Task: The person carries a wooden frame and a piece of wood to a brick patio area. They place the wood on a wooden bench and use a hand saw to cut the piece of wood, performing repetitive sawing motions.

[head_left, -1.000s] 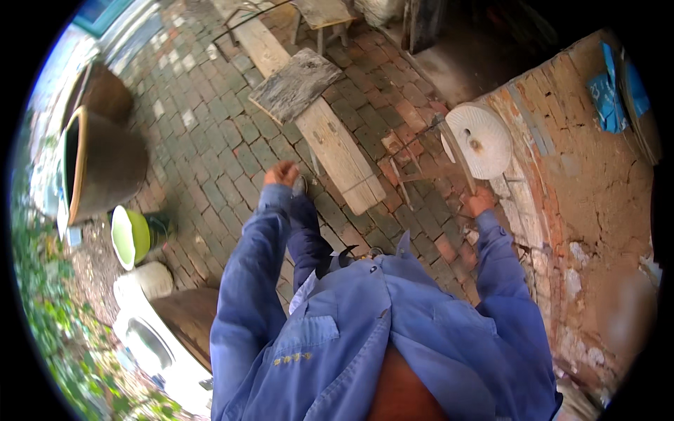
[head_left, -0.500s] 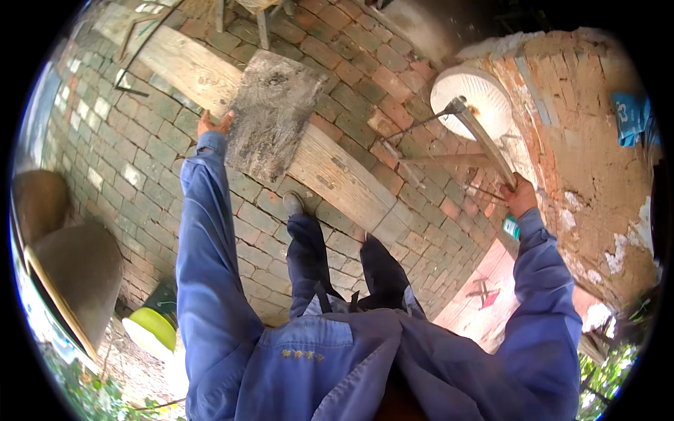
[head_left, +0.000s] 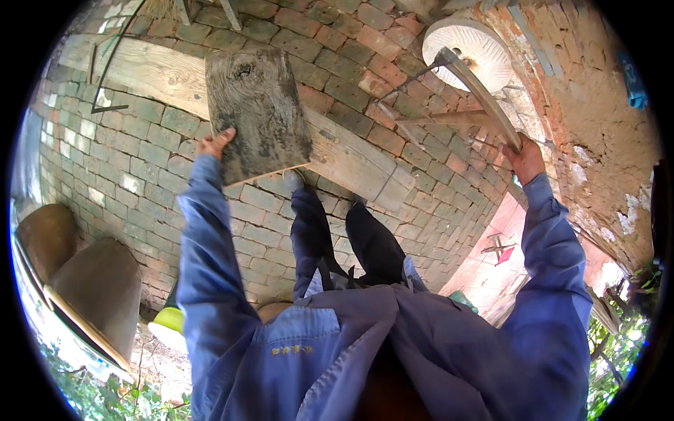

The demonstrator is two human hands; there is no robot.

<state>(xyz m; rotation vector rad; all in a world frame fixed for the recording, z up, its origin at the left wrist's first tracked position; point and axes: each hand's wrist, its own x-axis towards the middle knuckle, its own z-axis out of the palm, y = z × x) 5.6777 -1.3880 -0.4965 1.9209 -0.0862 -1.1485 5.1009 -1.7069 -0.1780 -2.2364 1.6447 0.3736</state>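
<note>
My left hand (head_left: 215, 144) grips the left edge of a dark weathered board (head_left: 260, 116), its thumb on top and the other fingers beneath. The board is held over a long pale plank (head_left: 351, 156) that slants across the brick ground; whether the two touch, I cannot tell. Out to the right, my right hand (head_left: 526, 160) is closed round the lower part of one wooden end arm of a frame saw (head_left: 480, 90). A crossbar and a thin cord run leftward from that arm, and the saw's far end is hard to make out.
A round grooved millstone (head_left: 460, 52) leans by a worn earthen wall (head_left: 583, 98) at the right. Brown rounded vessels (head_left: 102, 295) stand at the left, near a yellow-green bowl (head_left: 167, 321). A thin dark metal frame (head_left: 105, 88) crosses the plank's far left end.
The weathered board has turned counterclockwise and tilted in my left hand, showing its near edge. My right hand still holds the frame saw. The whole view has shifted slightly.
</note>
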